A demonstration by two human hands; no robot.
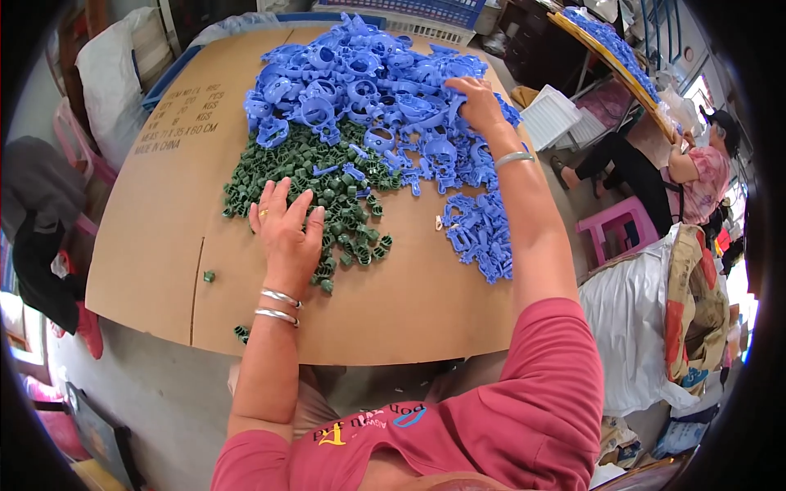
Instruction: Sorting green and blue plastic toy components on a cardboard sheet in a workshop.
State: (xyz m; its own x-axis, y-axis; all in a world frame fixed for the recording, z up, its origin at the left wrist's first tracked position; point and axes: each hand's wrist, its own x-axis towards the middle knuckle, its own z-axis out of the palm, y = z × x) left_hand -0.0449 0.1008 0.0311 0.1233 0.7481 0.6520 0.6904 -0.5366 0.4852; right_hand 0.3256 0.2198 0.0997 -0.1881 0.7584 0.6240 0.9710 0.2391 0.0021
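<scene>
A big heap of blue plastic parts (360, 78), many with round openings, covers the far side of the cardboard-topped table (155, 237). In front of it spreads a pile of small dark green plastic pieces (278, 164). My left hand (286, 225) rests palm down on the near edge of the green pile, fingers spread, with nothing visibly held. My right hand (476, 102) reaches to the right side of the blue heap, its fingers curled at the parts; whatever they grip is hidden. Smaller blue pieces (481, 233) lie in a separate cluster at the right edge.
Single green pieces (210, 277) lie at the near left. Behind the table is a blue crate (434, 12). To the right, a person (696, 168) sits by another table of blue parts (610, 41), near a pink stool (618, 229) and white sacks (626, 319).
</scene>
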